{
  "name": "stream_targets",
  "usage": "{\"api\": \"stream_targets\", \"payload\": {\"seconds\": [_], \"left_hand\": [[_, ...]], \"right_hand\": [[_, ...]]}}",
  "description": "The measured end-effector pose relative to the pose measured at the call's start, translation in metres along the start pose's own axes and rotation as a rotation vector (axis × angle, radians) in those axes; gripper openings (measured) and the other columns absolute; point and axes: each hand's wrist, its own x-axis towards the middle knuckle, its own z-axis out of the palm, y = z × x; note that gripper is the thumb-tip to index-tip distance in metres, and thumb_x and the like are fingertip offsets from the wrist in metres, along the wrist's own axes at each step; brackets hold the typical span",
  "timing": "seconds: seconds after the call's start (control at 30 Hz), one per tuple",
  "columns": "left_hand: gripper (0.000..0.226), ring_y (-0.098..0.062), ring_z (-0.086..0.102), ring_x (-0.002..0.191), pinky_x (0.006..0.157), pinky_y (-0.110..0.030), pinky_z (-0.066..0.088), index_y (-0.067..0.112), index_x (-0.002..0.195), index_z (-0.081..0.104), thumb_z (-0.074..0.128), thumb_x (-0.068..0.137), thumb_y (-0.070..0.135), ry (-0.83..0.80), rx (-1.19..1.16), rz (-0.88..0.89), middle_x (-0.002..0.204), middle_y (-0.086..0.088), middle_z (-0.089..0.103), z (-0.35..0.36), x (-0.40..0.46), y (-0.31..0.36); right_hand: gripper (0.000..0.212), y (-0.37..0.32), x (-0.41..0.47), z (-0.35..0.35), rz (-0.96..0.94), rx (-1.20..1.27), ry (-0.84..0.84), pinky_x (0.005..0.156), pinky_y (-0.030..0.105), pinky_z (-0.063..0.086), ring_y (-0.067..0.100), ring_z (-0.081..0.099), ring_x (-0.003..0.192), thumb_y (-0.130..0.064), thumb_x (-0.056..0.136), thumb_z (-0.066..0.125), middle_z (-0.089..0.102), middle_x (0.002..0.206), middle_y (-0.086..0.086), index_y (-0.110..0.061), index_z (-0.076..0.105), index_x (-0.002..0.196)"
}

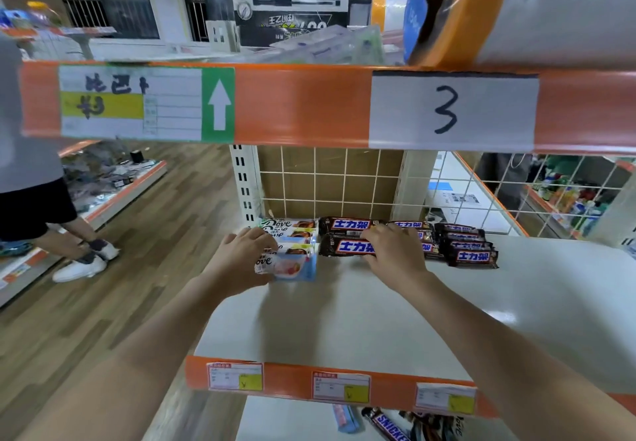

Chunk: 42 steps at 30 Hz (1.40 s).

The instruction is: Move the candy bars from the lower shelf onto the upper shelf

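hands setting candy bars at the back of the upper shelf (344,303)
left hand (241,255) grips a dove bar (292,265), right hand (389,251) pinches a brown bar (347,246); a nudge could scatter either row, and more bars (385,423) wait below.

Bright overhead light, soft shadows, blurred and warped edges.

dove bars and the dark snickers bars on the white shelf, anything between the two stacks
Nothing: in the head view only a narrow strip of bare white shelf separates the Dove bars from the Snickers bars.
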Motion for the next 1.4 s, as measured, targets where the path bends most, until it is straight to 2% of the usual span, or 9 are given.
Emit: {"api": "stream_targets", "payload": {"seconds": [0.2,0.4,0.63,0.83,0.97,1.13,1.4], "left_hand": [[0.051,-0.012,0.046,0.110,0.089,-0.031,0.032,0.030,0.109,0.056,0.064,0.071,0.064,0.027,-0.060,-0.002,0.113,0.010,0.052,-0.001,0.007,-0.001],[0.046,-0.013,0.046,0.115,0.085,-0.028,0.030,0.028,0.115,0.054,0.064,0.077,0.053,0.044,-0.022,0.032,0.122,0.009,0.052,-0.003,0.026,0.008],[0.043,-0.014,0.049,0.105,0.088,-0.029,0.035,0.025,0.113,0.055,0.063,0.080,0.050,0.079,-0.103,0.090,0.112,0.007,0.055,0.002,0.051,0.022],[0.043,-0.014,0.047,0.110,0.089,-0.030,0.035,0.024,0.117,0.054,0.062,0.082,0.046,0.070,-0.107,0.112,0.116,0.007,0.053,0.009,0.067,0.033],[0.043,-0.015,0.045,0.111,0.088,-0.031,0.034,0.024,0.119,0.054,0.062,0.082,0.045,0.062,-0.107,0.099,0.120,0.006,0.052,0.013,0.072,0.034],[0.040,-0.014,0.048,0.109,0.089,-0.031,0.036,0.024,0.117,0.055,0.060,0.084,0.046,0.079,-0.169,0.075,0.115,0.006,0.054,0.017,0.072,0.030],[0.037,-0.015,0.050,0.103,0.082,-0.029,0.037,0.021,0.112,0.057,0.064,0.083,0.043,0.107,-0.182,0.085,0.109,0.004,0.056,0.020,0.068,0.029]], "right_hand": [[0.037,-0.004,0.008,0.003,-0.001,0.003,0.003,0.097,0.038,0.032,0.019,0.045,0.119,-0.029,0.094,0.052,0.054,0.127,-0.003,-0.026,0.048,0.130],[0.039,-0.006,0.013,0.001,-0.007,0.012,-0.006,0.100,0.039,0.031,0.021,0.044,0.121,-0.034,0.095,0.051,0.052,0.129,-0.002,-0.025,0.047,0.132],[0.038,-0.001,0.025,0.001,0.005,0.015,0.027,0.093,0.038,0.034,0.020,0.048,0.113,-0.038,0.092,0.054,0.056,0.121,-0.003,-0.023,0.051,0.128],[0.039,0.004,0.033,0.001,0.008,-0.016,0.012,0.096,0.039,0.033,0.021,0.047,0.114,-0.036,0.091,0.056,0.056,0.120,-0.001,-0.022,0.051,0.127],[0.037,0.002,0.038,0.004,-0.005,-0.005,0.003,0.097,0.040,0.033,0.022,0.045,0.117,-0.030,0.092,0.054,0.056,0.122,0.000,-0.021,0.051,0.128],[0.032,-0.006,0.043,0.010,-0.015,-0.029,-0.016,0.098,0.042,0.032,0.023,0.047,0.114,-0.022,0.089,0.059,0.057,0.117,0.001,-0.021,0.056,0.121],[0.042,-0.007,0.045,0.016,0.024,-0.002,-0.074,0.100,0.043,0.031,0.024,0.043,0.121,-0.029,0.088,0.062,0.052,0.127,0.002,-0.022,0.051,0.129]]}}
